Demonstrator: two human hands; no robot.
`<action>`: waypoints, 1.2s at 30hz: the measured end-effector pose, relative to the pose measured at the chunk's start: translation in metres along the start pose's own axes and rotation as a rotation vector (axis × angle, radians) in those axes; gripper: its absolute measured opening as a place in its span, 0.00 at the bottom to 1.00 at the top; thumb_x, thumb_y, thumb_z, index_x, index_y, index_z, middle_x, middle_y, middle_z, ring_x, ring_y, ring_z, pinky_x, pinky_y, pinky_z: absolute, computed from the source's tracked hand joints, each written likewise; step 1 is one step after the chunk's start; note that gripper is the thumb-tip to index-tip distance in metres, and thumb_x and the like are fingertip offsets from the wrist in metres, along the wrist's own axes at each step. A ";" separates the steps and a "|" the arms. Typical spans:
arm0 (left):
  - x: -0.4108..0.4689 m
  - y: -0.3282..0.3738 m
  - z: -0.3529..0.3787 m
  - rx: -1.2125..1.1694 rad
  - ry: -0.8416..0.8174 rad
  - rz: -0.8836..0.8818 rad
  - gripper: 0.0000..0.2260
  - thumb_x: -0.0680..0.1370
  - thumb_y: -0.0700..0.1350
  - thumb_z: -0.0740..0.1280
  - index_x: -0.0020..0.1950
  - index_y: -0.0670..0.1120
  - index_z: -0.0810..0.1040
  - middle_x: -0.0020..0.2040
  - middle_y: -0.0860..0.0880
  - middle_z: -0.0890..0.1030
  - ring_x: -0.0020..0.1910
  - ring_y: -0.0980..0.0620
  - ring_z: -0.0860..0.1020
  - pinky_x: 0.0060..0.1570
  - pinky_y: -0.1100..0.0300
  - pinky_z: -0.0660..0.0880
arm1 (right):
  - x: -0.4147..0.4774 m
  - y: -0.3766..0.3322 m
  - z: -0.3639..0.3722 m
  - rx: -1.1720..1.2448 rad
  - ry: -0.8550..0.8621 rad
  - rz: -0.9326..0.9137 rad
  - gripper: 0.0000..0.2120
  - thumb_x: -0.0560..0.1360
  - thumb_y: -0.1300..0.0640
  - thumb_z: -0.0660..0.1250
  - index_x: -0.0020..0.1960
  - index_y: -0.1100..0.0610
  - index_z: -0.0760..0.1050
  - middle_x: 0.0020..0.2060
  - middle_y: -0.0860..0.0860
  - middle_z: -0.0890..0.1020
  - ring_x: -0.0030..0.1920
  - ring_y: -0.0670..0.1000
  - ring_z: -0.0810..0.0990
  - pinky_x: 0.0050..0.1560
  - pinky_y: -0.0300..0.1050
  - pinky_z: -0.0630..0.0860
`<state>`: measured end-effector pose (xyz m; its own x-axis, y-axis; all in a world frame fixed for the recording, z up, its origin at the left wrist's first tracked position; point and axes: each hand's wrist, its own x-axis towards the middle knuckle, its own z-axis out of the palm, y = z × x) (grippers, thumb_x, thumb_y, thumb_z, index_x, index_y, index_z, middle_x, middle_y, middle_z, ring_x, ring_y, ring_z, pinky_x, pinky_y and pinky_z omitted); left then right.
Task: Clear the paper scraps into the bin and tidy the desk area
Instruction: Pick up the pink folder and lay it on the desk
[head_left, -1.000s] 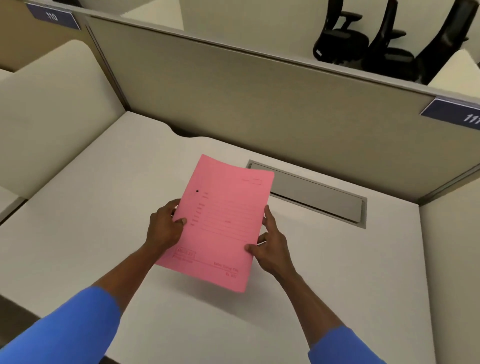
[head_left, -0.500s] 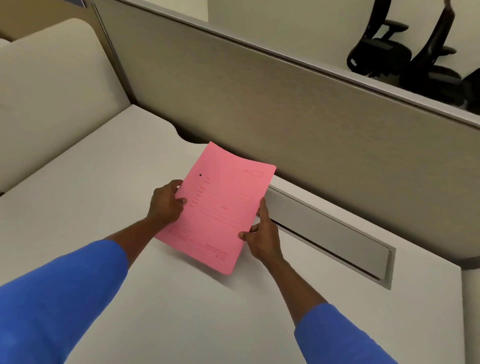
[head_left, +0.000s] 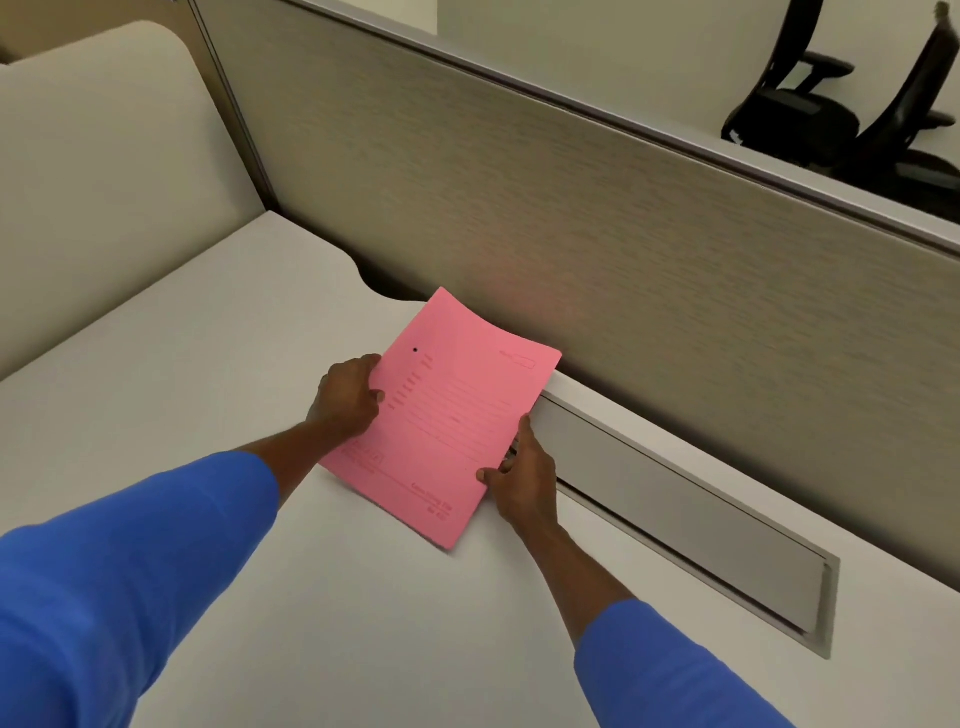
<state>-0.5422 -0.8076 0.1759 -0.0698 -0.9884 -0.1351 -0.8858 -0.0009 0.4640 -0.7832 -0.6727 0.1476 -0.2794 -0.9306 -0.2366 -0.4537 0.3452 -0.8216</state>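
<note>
A pink printed folder (head_left: 452, 415) is held just above the white desk (head_left: 182, 364), its far corner near the partition. My left hand (head_left: 345, 397) grips its left edge, thumb on top. My right hand (head_left: 524, 478) grips its right edge near the bottom corner. Its near corner hangs close to the desk surface. No bin and no paper scraps are in view.
A grey cable tray flap (head_left: 675, 514) is set into the desk along the beige partition (head_left: 571, 208). A cream side panel (head_left: 104, 156) stands on the left. Black office chairs (head_left: 810, 104) are beyond the partition at the upper right.
The folder and both hands have moved forward toward the partition and lower toward the desk. The view has shifted closer and to the left.
</note>
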 end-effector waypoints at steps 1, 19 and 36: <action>0.002 -0.001 0.003 0.021 -0.010 0.006 0.23 0.80 0.41 0.73 0.74 0.43 0.76 0.65 0.39 0.84 0.65 0.34 0.81 0.67 0.43 0.76 | 0.001 0.001 0.002 -0.010 0.001 0.004 0.43 0.69 0.70 0.79 0.76 0.47 0.65 0.59 0.49 0.83 0.56 0.52 0.85 0.59 0.53 0.85; 0.012 -0.007 0.011 0.144 -0.037 0.026 0.21 0.81 0.45 0.72 0.74 0.44 0.78 0.65 0.43 0.81 0.66 0.40 0.79 0.64 0.44 0.78 | -0.010 0.003 0.035 -0.560 0.040 -0.020 0.26 0.81 0.48 0.69 0.77 0.52 0.70 0.83 0.56 0.57 0.78 0.57 0.65 0.63 0.56 0.81; 0.001 -0.007 0.020 0.352 -0.295 0.125 0.46 0.82 0.61 0.67 0.87 0.40 0.45 0.88 0.41 0.48 0.87 0.40 0.52 0.81 0.41 0.64 | -0.012 0.008 0.041 -0.786 -0.028 -0.089 0.35 0.83 0.39 0.58 0.84 0.55 0.57 0.85 0.57 0.54 0.76 0.58 0.63 0.71 0.53 0.73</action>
<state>-0.5455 -0.8056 0.1552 -0.2681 -0.8923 -0.3632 -0.9603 0.2173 0.1750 -0.7487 -0.6639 0.1231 -0.1973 -0.9578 -0.2090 -0.9411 0.2447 -0.2333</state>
